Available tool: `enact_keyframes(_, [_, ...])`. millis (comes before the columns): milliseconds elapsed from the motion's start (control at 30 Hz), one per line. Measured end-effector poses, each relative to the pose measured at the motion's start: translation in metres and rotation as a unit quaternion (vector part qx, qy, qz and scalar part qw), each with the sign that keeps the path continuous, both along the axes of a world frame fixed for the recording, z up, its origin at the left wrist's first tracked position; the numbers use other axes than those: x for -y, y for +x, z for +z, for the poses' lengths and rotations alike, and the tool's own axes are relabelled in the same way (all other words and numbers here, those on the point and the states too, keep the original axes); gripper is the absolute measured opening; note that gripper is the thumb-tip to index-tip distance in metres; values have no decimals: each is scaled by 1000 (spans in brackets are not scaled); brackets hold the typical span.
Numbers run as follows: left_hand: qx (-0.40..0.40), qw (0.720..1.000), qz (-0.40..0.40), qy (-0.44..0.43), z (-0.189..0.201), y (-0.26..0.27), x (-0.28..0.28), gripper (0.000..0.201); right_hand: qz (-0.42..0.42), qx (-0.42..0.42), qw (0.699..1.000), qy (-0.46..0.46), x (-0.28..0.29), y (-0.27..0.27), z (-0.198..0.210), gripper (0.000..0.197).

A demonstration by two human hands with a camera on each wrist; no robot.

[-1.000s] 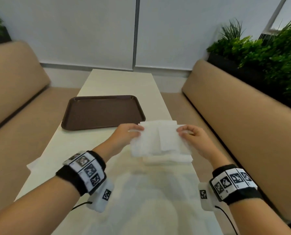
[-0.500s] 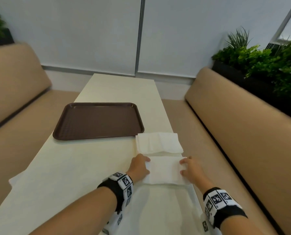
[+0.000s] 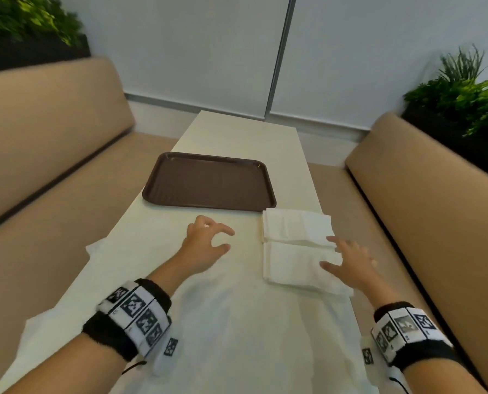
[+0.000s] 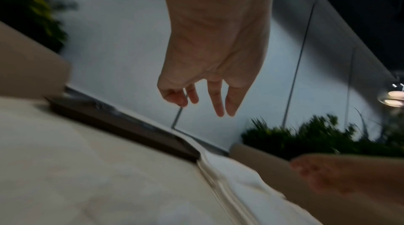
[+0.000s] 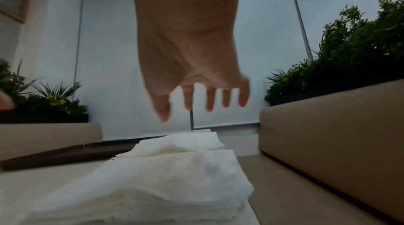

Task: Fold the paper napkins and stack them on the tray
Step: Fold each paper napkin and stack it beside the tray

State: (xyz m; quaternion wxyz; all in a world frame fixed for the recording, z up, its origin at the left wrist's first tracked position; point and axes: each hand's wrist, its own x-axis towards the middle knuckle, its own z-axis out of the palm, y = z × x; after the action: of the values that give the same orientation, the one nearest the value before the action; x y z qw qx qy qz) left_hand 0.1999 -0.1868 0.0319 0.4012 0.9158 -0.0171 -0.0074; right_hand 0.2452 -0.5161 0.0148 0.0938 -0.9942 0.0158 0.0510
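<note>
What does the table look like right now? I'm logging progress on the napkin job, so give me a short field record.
tray: brown, on the table, nothing on it
far napkin pile: white, beside the tray's near right corner
near napkin pile: white, just in front of the far one
left hand: holds nothing, over bare table
right hand: fingers spread over the near pile's right edge
stacked on tray: none yet

The tray [image 3: 208, 183] looks like brown plastic with a faint sheen along its raised rim. The napkins [image 3: 297, 227] are soft white paper, matt and slightly crinkled, their layered edges fuzzy in the right wrist view. The counter [image 3: 245, 137] is smooth, cream and lightly glossy. The bench backs [image 3: 424, 177] look like matt tan upholstery.
</note>
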Motion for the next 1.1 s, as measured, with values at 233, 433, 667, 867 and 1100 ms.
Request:
enact_keyframes(233, [36,987,86,-129,7,-94,-105,20,125,-102,971,-179,-28,-10,-19,104])
enact_keyframes(433, [26,970,175,-168,-14,-145,-160,30,167,-42,952,-254,-28,-1,-18,79])
enact_keyframes(667, [13,953,231,-193,-36,-178,-194,34,154,-11,973,-174,-59,-17,-5,88])
enact_keyframes(867, [-9,944,227,-239,-55,-193,-216,68,347,-155,924,-53,-163,-56,-10,84])
enact_keyframes(1100, [-10,935,241,-260,-50,-209,-222,37,387,-92,908,-130,-179,-77,-42,70])
